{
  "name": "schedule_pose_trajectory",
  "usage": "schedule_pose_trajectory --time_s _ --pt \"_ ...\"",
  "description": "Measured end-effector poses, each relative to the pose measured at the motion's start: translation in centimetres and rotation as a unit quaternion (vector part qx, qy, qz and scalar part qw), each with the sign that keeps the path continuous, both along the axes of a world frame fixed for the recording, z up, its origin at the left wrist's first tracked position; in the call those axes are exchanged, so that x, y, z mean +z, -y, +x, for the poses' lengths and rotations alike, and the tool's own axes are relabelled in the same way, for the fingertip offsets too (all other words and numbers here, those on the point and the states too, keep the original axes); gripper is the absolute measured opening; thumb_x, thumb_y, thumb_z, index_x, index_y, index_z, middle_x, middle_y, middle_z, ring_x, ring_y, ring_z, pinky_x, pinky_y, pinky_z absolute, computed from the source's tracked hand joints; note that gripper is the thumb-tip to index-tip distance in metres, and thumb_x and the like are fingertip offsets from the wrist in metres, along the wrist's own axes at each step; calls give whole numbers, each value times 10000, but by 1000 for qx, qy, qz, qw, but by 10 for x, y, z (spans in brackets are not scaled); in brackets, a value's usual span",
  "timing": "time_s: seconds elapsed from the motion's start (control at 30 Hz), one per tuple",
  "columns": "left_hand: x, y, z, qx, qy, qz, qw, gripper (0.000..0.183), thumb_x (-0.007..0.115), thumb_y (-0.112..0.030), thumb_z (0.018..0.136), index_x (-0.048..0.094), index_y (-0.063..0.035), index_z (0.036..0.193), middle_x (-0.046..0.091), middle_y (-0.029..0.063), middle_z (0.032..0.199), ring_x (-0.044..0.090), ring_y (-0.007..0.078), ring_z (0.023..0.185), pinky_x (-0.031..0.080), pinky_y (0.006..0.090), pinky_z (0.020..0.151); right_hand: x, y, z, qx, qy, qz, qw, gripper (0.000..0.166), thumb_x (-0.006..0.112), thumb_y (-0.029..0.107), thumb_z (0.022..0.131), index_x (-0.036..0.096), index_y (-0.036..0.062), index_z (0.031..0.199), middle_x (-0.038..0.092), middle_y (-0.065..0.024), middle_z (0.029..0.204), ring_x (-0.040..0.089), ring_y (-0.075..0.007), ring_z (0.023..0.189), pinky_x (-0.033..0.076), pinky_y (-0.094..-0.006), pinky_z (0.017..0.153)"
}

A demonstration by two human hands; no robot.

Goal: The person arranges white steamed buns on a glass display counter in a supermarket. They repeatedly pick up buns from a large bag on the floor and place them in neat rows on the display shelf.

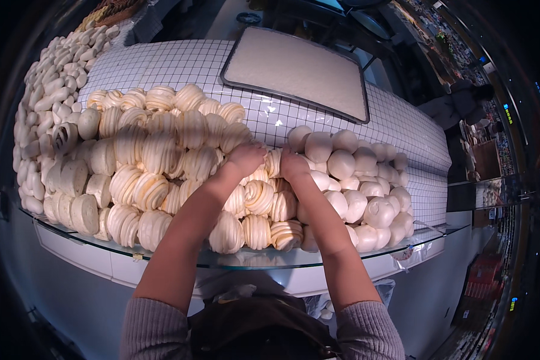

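Both my hands reach over piles of pale buns on a white tiled counter [162, 60]. My left hand [248, 158] lies at the upper edge of the layered, twisted rolls [161, 150], its fingers bent down; what they touch is hard to make out. Just right of it, my right hand [293, 161] rests between a twisted roll [273, 163] and the smooth round buns [341, 164], its fingertips against or beside that roll. Whether either hand grips anything cannot be told. Speckled flat-ended buns [84, 213] stand to the left of the twisted rolls.
A large dark-rimmed tray [297, 72] with a flat white surface lies at the back of the counter. Small oblong buns [51, 94] are heaped far left. A glass edge [261, 267] runs along the front. Another person [461, 102] is in the distance at the right.
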State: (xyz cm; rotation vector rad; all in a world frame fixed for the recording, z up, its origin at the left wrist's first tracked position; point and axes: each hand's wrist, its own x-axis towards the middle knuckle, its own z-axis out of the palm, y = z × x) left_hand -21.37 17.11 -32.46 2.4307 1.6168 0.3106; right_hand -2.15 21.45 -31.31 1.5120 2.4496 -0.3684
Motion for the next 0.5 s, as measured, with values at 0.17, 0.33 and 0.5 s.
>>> schedule_pose_trajectory --time_s 0.17,0.33,0.5 --pt "10 3 12 29 -9 -69 997 205 625 -227 876 682 -118 1040 655 59 1148 624 276 1088 492 405 937 -40 -1 6 29 133 92 986 543 509 161 916 389 -81 1387 525 -214 1374 631 -269 1148 531 -391 916" --pt "13 17 14 -70 -99 -13 993 365 713 -237 810 685 -167 1167 615 43 1256 584 260 1198 474 418 1003 -29 12 3 50 12 134 990 759 576 164 855 251 -41 1510 402 -224 1485 399 -322 1391 364 -401 1131" --pt "92 61 8 -56 -64 -204 975 358 699 -252 831 672 -158 1175 645 79 1220 602 241 1180 436 424 1045 15 27 2 160 -40 6 986 903 669 146 744 249 8 1532 276 -208 1589 206 -351 1502 232 -473 1207"
